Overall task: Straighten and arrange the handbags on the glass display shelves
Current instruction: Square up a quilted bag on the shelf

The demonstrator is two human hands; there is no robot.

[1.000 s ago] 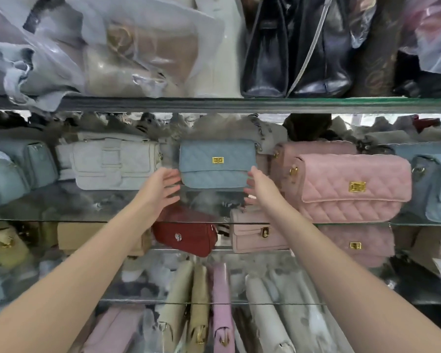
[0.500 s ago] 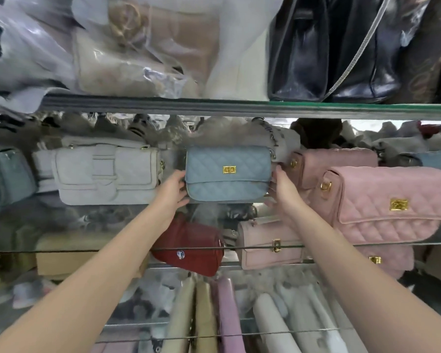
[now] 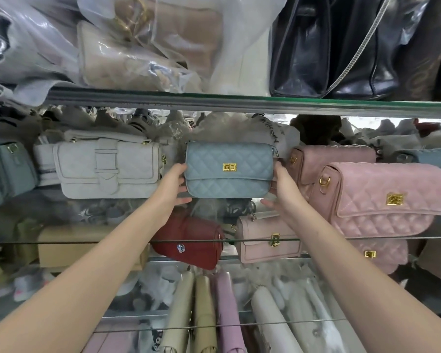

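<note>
A light blue quilted handbag (image 3: 228, 169) with a gold clasp stands upright in the middle of the glass shelf (image 3: 61, 242). My left hand (image 3: 172, 186) grips its left end and my right hand (image 3: 280, 189) grips its right end. A white buckled bag (image 3: 107, 169) stands just to its left. Two pink quilted bags stand to its right, one further back (image 3: 334, 159) and a larger one (image 3: 382, 200) tilted near the shelf's front edge.
The shelf above (image 3: 239, 104) carries plastic-wrapped bags and black leather bags (image 3: 329, 47). One level down lie a red bag (image 3: 189, 243) and a small pink bag (image 3: 267, 238). Lower still, several bags stand on end. Grey-blue bags (image 3: 8, 169) sit far left.
Both hands went from hovering at the blue bag's lower corners to gripping its ends. The view has moved closer to the shelf.
</note>
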